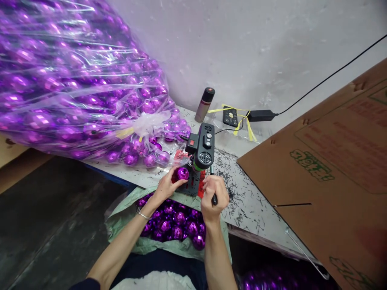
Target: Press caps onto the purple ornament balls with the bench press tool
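In the middle of the head view a small black bench drill press (205, 147) stands on the white table. My left hand (169, 183) has its fingers closed round a shiny purple bauble (182, 173), held beside the drill's base, just below its head. A small hole or dark spot shows on the bauble. My right hand (215, 195) is wrapped round the black-gripped lever (214, 199) at the drill's right side. In front of the table, a green sack (121, 221) lies open with many purple baubles (178, 217) in it.
A huge clear plastic bag (75, 88) of purple baubles fills the left. Behind the drill stand a spray can (205, 104) and a black power adapter (261, 115). Black shavings (242, 193) litter the table (266, 225). A large cardboard box (332, 169) blocks the right.
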{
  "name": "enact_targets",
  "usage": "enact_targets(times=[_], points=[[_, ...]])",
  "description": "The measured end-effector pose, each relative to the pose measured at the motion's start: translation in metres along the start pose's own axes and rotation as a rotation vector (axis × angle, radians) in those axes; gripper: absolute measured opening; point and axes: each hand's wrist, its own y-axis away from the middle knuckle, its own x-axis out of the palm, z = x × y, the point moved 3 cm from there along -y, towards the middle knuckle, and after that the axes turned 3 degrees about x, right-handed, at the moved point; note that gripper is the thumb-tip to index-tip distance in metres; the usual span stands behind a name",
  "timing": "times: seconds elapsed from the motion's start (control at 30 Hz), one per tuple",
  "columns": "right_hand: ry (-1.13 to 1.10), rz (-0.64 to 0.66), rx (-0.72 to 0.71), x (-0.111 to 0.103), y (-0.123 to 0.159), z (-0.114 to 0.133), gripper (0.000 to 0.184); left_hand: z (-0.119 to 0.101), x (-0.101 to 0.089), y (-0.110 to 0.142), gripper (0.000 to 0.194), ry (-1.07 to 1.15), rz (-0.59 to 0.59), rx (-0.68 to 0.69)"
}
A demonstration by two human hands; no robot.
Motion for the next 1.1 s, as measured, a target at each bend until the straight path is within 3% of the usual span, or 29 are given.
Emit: enact_targets(times=[0.2,0.3,0.5,0.73,1.1], points=[[0.006,0.004,-0.003,0.001,0.002,0.000,0.027,-0.004,0.009,0.001,0.058,-0.271,0.058,0.312],[0.016,0.007,-0.004,0.000,0.001,0.000,0.027,-0.010,0.014,-0.002,0.057,-0.322,0.086,0.386],[0.025,0.009,-0.004,-0.001,0.001,0.001,0.027,-0.008,0.022,-0.015,0.058,-0.341,0.111,0.320],[0.037,0.004,-0.009,0.000,0.003,0.002,0.028,0.006,0.025,-0.008,0.058,-0.275,0.042,0.213],[0.020,-0.036,-0.041,0.011,0.038,-0.025,0.026,0.006,0.024,-0.008,0.058,-0.217,0.042,0.213]])
